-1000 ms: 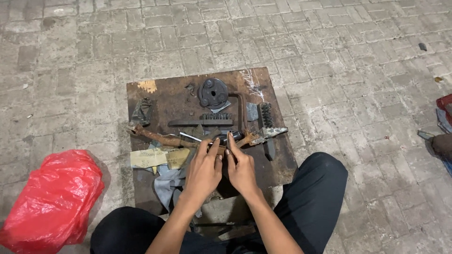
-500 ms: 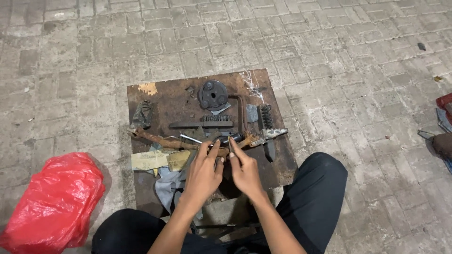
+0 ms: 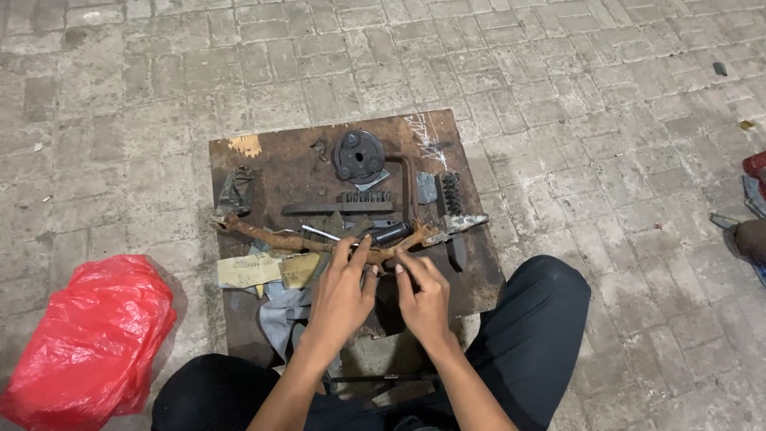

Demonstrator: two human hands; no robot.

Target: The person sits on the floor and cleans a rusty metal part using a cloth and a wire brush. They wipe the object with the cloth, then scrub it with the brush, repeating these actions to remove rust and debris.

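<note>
Left hand: your left hand (image 3: 341, 289) pinches the rusty rod (image 3: 319, 241) beneath its fingertips.
Right hand: your right hand (image 3: 425, 294) pinches the same rod just beside the left.

bare board (image 3: 275, 164) left of round black disc (image 3: 359, 156); brushes (image 3: 363, 198) crowding the middle

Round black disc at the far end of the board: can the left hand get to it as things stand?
Probably yes. The disc lies uncovered beyond the left hand; only low-lying tools such as the rusty bar lie between, and the hand could pass over them.
</note>
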